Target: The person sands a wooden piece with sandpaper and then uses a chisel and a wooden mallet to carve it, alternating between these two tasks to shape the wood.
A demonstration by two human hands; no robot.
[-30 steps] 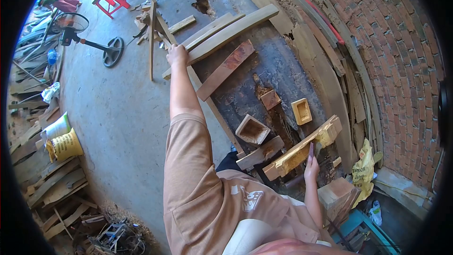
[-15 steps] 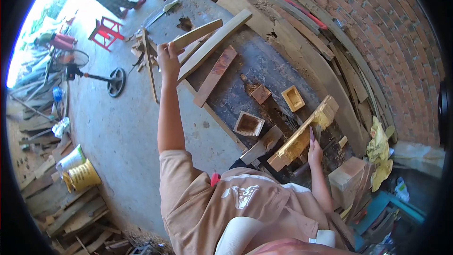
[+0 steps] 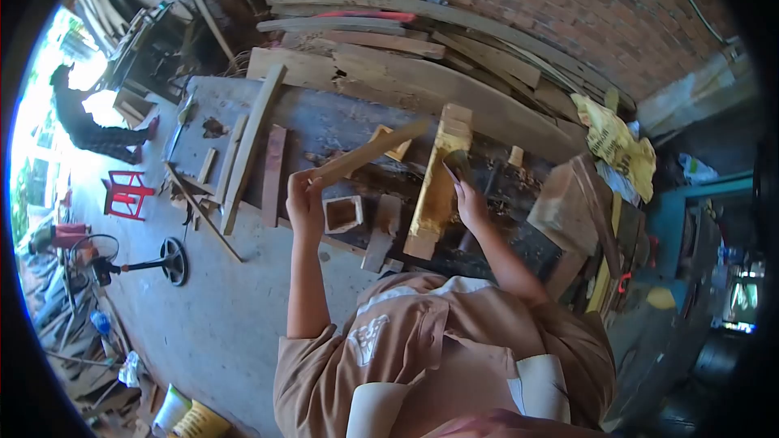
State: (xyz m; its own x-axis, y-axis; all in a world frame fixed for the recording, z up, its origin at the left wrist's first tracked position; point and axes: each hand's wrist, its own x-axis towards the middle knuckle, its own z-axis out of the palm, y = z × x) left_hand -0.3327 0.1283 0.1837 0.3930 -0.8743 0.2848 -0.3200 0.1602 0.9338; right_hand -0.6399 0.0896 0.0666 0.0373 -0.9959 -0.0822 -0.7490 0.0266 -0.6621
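My left hand (image 3: 304,197) is closed round one end of a wooden strip (image 3: 369,152), which slants up to the right above the bench. In my right hand (image 3: 471,203) is a dark, thin flat piece (image 3: 458,165) whose kind I cannot make out. That hand is beside a long, rough yellow wooden block (image 3: 436,191) lying on the bench. A small hollow wooden box (image 3: 343,215) stands below the strip, next to a greyish wood piece (image 3: 382,231). The strip partly covers a yellow wooden tray-like box (image 3: 393,146).
The dark workbench (image 3: 312,113) carries a reddish board (image 3: 274,174) and a long pale plank (image 3: 253,150). Long boards (image 3: 357,26) lie against the brick wall. A red stool (image 3: 127,195) and a fan (image 3: 173,261) stand on the floor. A person (image 3: 93,122) is in the background.
My view has turned to the right. My left hand has drawn the wooden strip away from the other planks, toward the yellow block. My right hand still holds the flat piece near the block.
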